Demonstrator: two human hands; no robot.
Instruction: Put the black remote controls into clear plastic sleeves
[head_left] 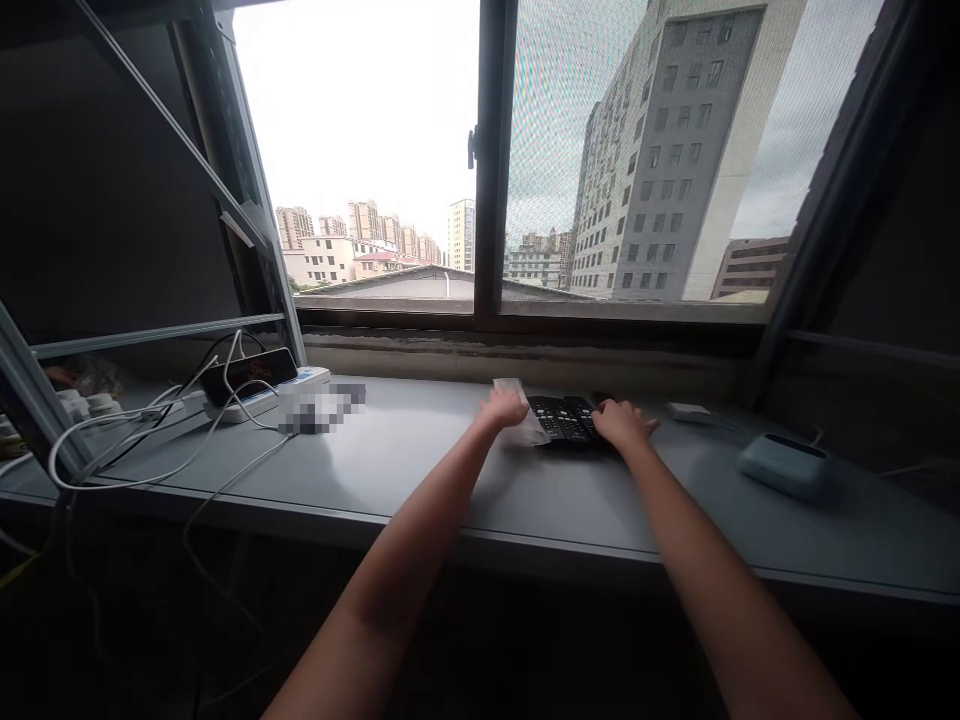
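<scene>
A row of black remote controls [564,418] with small pale buttons lies side by side on the grey desk, near the window wall. At its left end, my left hand [504,408] has its fingers closed on a whitish see-through plastic bag [534,432], which lies against the nearest remote. My right hand [624,423] is at the row's right end, its fingers curled over the dark edge of the last remote, which the hand partly hides. Both forearms reach across the desk's front edge.
On the right are a pale blue rounded box [784,465] and a small white object with a cable [688,411]. To the left, a phone [251,375] leans on a white box among tangled white cables [161,480]. A metal rack post [259,180] stands beside the window.
</scene>
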